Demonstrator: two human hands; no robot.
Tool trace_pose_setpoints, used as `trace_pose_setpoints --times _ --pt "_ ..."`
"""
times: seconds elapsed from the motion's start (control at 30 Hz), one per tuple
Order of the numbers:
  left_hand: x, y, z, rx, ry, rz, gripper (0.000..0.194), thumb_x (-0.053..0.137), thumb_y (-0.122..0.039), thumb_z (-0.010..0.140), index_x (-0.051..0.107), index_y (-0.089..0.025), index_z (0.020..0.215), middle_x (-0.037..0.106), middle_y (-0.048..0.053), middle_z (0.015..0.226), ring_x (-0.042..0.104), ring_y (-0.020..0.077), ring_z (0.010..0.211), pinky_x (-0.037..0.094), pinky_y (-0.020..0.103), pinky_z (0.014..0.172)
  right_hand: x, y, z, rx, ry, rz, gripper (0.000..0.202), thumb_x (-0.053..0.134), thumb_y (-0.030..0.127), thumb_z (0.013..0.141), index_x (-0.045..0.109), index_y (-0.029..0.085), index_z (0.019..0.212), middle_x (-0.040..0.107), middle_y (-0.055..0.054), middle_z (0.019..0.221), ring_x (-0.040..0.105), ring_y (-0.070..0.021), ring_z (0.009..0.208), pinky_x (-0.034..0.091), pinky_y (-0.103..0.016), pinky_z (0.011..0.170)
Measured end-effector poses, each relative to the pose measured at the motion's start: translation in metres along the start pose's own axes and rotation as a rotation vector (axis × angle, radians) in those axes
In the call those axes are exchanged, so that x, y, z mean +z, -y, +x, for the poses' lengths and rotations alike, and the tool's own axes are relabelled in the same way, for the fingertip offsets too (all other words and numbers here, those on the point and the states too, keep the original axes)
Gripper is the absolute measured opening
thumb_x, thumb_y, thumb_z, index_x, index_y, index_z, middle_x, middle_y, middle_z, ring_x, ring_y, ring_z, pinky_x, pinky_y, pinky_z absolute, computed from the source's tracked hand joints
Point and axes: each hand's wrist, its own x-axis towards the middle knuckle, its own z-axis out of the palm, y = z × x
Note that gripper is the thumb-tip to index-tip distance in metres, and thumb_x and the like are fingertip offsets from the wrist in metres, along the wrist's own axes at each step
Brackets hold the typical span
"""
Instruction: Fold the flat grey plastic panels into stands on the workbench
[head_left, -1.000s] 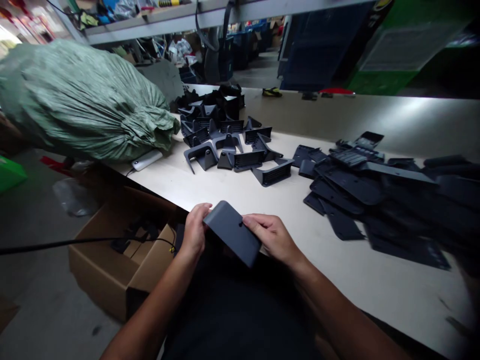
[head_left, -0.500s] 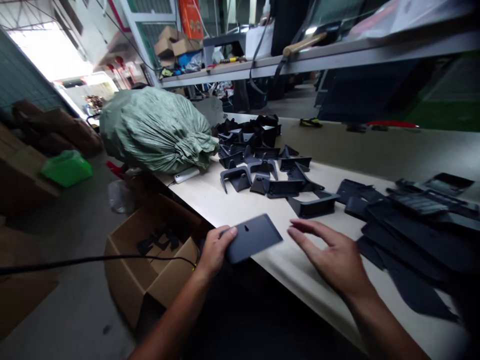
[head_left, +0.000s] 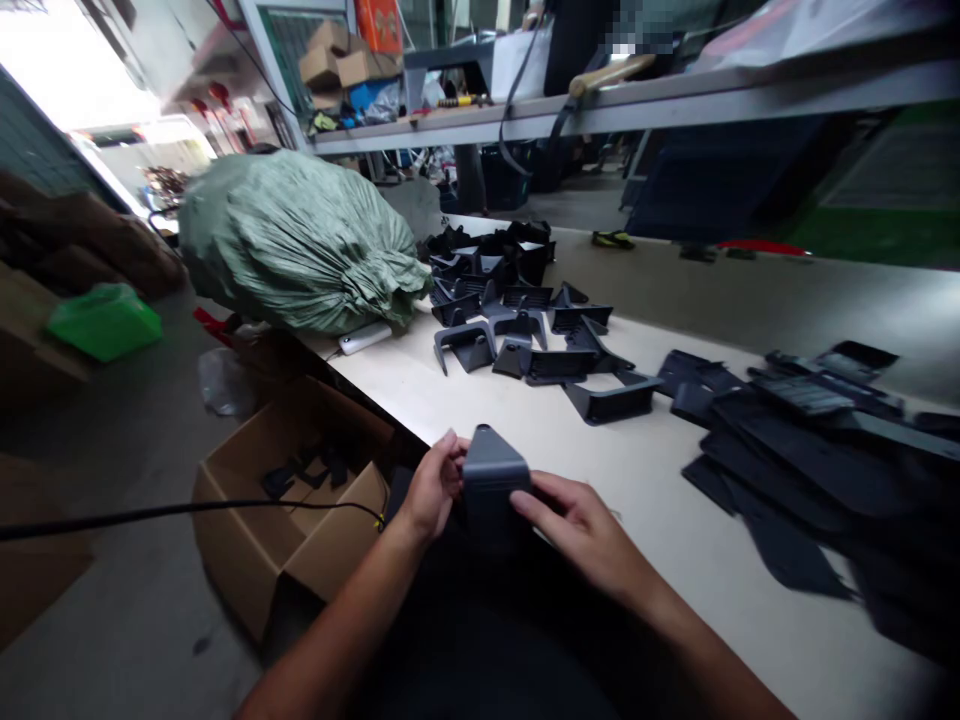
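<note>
A dark grey plastic bracket is held between my two hands at the table's front edge, its triangular end tilted up with a small hole near the tip. My left hand grips it from the left, the fingertips partly behind it. On the right side, my right hand pinches the bracket with the thumb on its near face and fingers behind. Similar black plastic brackets lie in a loose group on the table beyond. To the right, flat black plastic panels lie in an overlapping pile.
A stuffed green woven sack rests at the table's left end. Below it, an open cardboard box holds several dark parts, and a black cable crosses in front. A shelf with a hammer runs above the table.
The bracket has been turned from its flat face to its triangular end. My right hand has moved left and closed on it; the left still holds on. The view has shifted slightly.
</note>
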Motion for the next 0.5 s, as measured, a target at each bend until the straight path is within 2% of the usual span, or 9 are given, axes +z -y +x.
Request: trace_pose_setpoints --times 0.07,0.1,0.17,0.27,0.37,0.5 --pt "0.008 0.002 0.004 -0.12 0.066 -0.165 0.045 0.068 -0.059 0.087 0.075 -0.016 0.093 0.076 0.01 0.083 0.072 0.0273 0.085 0.055 0.036 0.082 0.008 -0.002 0.0 -0.023 0.019 -0.029 0.044 0.071 0.057 0.095 0.08 0.022 0.121 0.077 -0.01 0.126 0.07 -0.0315 0.116 0.058 -0.042 0.098" --pt "0.014 0.003 0.005 -0.135 0.097 -0.214 0.039 0.069 -0.053 0.086 0.075 -0.015 0.094 0.078 0.012 0.086 0.074 0.029 0.09 0.056 0.038 0.087 0.012 -0.005 0.0 -0.035 0.005 -0.027 0.044 0.071 0.057 0.095 0.08 0.022 0.12 0.076 -0.01 0.127 0.069 -0.0314 0.117 0.057 -0.042 0.1" --pt "0.026 0.004 0.003 -0.085 0.097 -0.252 0.028 0.069 -0.042 0.083 0.072 -0.015 0.091 0.079 0.013 0.09 0.075 0.0308 0.096 0.056 0.04 0.092 0.021 -0.013 0.0 -0.068 -0.066 -0.011 0.044 0.07 0.057 0.095 0.079 0.021 0.118 0.075 -0.01 0.128 0.068 -0.0312 0.118 0.055 -0.042 0.103" --pt "0.041 0.005 -0.002 0.022 0.022 -0.186 0.023 0.066 -0.038 0.083 0.07 -0.016 0.087 0.08 0.012 0.088 0.075 0.03 0.093 0.056 0.039 0.089 0.032 -0.023 -0.002 -0.163 -0.207 0.008 0.046 0.068 0.056 0.097 0.076 0.021 0.125 0.072 -0.011 0.137 0.065 -0.0334 0.127 0.05 -0.045 0.111" --pt "0.045 0.004 -0.006 0.068 -0.017 -0.11 0.023 0.064 -0.038 0.085 0.07 -0.016 0.089 0.08 0.01 0.086 0.075 0.0287 0.09 0.056 0.037 0.087 0.037 -0.027 -0.004 -0.235 -0.273 0.0 0.047 0.067 0.055 0.098 0.073 0.021 0.131 0.066 -0.011 0.149 0.058 -0.0355 0.138 0.045 -0.045 0.117" --pt "0.04 0.002 -0.005 0.067 -0.033 -0.095 0.024 0.065 -0.039 0.084 0.071 -0.016 0.089 0.08 0.012 0.089 0.075 0.0293 0.092 0.057 0.038 0.088 0.035 -0.023 0.0 -0.178 -0.227 0.014 0.047 0.068 0.055 0.097 0.074 0.02 0.128 0.072 -0.011 0.138 0.068 -0.0329 0.122 0.053 -0.042 0.106"
